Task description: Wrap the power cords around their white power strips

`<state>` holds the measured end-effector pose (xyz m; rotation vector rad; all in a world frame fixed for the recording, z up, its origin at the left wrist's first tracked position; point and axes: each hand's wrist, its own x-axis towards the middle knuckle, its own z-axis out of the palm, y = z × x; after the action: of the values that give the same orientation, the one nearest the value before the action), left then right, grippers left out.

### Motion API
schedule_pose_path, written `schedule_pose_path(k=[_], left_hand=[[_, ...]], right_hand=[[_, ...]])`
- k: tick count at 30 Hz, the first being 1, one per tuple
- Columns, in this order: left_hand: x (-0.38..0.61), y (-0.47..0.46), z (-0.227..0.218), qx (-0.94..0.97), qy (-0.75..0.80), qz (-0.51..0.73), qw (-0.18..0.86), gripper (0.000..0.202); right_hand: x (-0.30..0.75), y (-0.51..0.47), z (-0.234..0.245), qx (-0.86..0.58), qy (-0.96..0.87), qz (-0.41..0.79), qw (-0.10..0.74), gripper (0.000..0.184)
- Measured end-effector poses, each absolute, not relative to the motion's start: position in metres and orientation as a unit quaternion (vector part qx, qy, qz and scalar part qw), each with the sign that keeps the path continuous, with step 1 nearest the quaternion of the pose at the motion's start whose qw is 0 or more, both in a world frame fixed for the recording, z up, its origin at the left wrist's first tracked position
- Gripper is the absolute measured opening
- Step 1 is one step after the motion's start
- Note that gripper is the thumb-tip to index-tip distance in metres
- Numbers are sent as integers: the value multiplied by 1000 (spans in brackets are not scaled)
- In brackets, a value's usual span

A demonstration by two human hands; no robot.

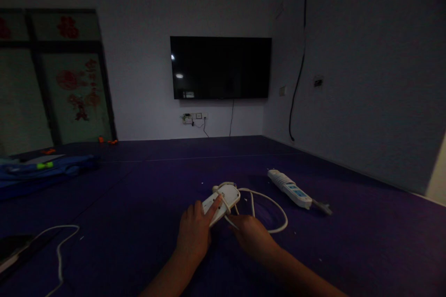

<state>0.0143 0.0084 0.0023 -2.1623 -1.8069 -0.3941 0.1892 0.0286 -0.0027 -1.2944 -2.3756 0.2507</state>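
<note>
Leftward, well beyond the left hand (195, 228), a red "福" (68, 27) is legible. That hand clasps the strip (231, 193), probably light, stiff and smooth, best held by its long edges. Beside it, the right hand (253, 233) pinches the bendy cord (286, 219); farther right lies a second strip (281, 182), its blue label (296, 191) unreadable.

Far left: I read a red "福" sign (68, 27) on the upper pane (44, 28); red lettering (92, 79) below is illegible.
</note>
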Motion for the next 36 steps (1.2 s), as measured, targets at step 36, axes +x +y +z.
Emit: schedule_pose_path(k=[36], left_hand=[[13, 5, -3, -793, -584, -135, 104, 92]], right_hand=[[196, 35, -19, -437, -856, -69, 267, 56]])
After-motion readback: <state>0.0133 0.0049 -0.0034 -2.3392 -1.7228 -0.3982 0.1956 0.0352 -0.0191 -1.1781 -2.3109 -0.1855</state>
